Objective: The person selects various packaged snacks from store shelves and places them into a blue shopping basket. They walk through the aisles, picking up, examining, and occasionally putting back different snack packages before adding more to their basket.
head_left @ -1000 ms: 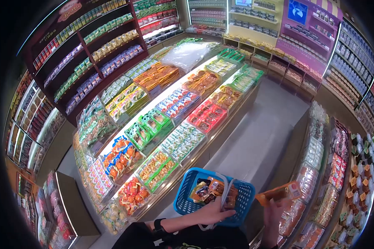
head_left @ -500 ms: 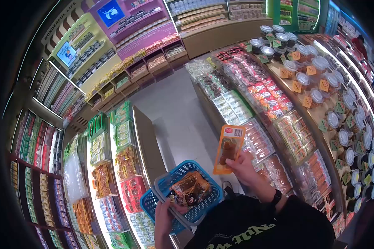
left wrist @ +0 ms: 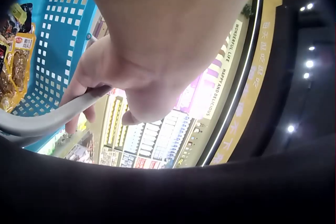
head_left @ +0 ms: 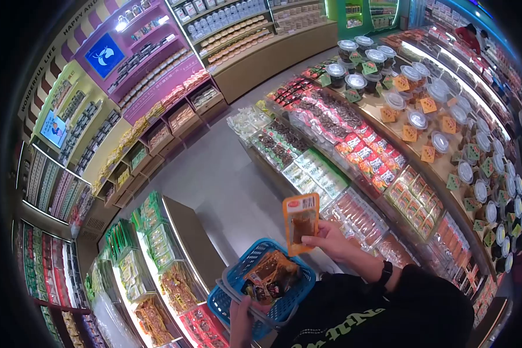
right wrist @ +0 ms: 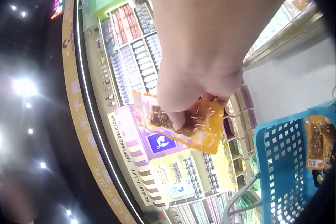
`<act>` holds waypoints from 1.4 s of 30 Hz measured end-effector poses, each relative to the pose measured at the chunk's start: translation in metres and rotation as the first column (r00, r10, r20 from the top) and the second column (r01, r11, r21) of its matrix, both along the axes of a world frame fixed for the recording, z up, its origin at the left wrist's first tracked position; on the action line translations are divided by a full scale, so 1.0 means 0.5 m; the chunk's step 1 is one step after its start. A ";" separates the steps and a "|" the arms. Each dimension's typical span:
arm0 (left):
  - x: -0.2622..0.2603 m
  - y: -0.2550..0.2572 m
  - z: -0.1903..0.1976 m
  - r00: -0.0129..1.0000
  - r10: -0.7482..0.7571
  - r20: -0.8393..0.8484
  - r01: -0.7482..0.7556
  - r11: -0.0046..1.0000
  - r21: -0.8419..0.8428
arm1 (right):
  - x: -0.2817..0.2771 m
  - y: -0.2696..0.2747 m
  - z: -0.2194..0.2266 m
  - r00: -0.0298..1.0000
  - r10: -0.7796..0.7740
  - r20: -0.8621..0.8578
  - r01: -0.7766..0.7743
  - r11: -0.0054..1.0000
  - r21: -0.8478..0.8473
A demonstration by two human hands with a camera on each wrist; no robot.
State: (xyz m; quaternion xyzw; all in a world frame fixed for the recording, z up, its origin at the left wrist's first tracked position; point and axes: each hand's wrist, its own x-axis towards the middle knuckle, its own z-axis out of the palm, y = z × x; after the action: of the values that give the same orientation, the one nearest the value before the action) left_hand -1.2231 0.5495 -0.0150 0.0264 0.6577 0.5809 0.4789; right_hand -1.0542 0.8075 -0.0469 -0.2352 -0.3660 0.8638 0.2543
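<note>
My right hand (head_left: 333,240) pinches the lower edge of an orange-edged snack packet (head_left: 300,223) with a clear window and brown food inside, thumb across its front. It is held upright above the far right corner of a blue basket (head_left: 307,284). In the right wrist view the fingers curl over the same packet (right wrist: 207,127). My left hand (head_left: 240,316) grips the basket's grey handle (left wrist: 58,116) on the left side. Several snack packets (head_left: 272,269), some orange and some dark, lie inside the basket.
A display of bagged snacks (head_left: 354,214) runs along the right, beside a counter of lidded tubs (head_left: 417,119). Another snack display (head_left: 162,272) stands to the left. Grey floor (head_left: 220,180) lies between them, with stocked wall shelves (head_left: 238,46) behind.
The view has swung right, from the left display toward the tubs. My right hand has brought the packet from beside the basket to over its far right corner. My left hand stays on the handle.
</note>
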 end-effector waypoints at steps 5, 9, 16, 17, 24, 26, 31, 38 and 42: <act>-0.184 0.082 -0.015 0.992 0.085 0.095 -0.098 0.984 0.148 | -0.156 0.049 0.015 0.998 -0.058 -0.033 0.064 0.968 0.242; -0.325 0.141 -0.002 0.997 0.028 0.066 -0.041 0.977 0.211 | -0.324 0.126 0.073 0.999 -0.039 0.027 0.034 0.983 0.182; -0.502 0.240 0.029 0.990 -0.130 -0.052 0.137 0.979 0.150 | -0.555 0.170 0.058 0.999 0.049 -0.023 -0.041 0.962 0.268; -0.523 0.250 0.031 0.986 -0.157 -0.046 0.163 0.972 0.167 | -0.579 0.168 0.046 0.999 0.031 -0.022 -0.024 0.964 0.265; -0.718 0.343 -0.025 0.954 -0.292 -0.062 0.298 0.938 0.177 | -0.753 0.247 0.028 0.969 0.219 -0.116 -0.186 0.952 0.243; -0.773 0.381 -0.019 0.949 -0.303 -0.092 0.313 0.942 0.124 | -0.805 0.284 0.032 0.966 0.252 -0.047 -0.250 0.967 0.046; -0.910 0.534 0.036 0.970 -0.209 -0.123 0.218 0.974 0.066 | -0.962 0.417 0.019 0.903 0.371 -0.219 -0.364 0.929 0.072; -1.194 0.676 0.064 0.950 -0.184 -0.252 0.193 0.981 0.012 | -1.201 0.621 -0.001 0.855 0.491 -0.169 -0.441 0.858 0.265; -1.221 0.788 0.094 0.956 -0.200 -0.214 0.207 0.978 0.010 | -1.277 0.679 -0.008 0.889 0.442 -0.123 -0.426 0.895 0.135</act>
State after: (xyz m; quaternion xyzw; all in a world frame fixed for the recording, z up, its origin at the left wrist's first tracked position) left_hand -1.8337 0.9438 0.0319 0.1634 0.6893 0.5329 0.4628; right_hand -1.6929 1.1472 -0.0508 -0.0680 -0.4335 0.8937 0.0936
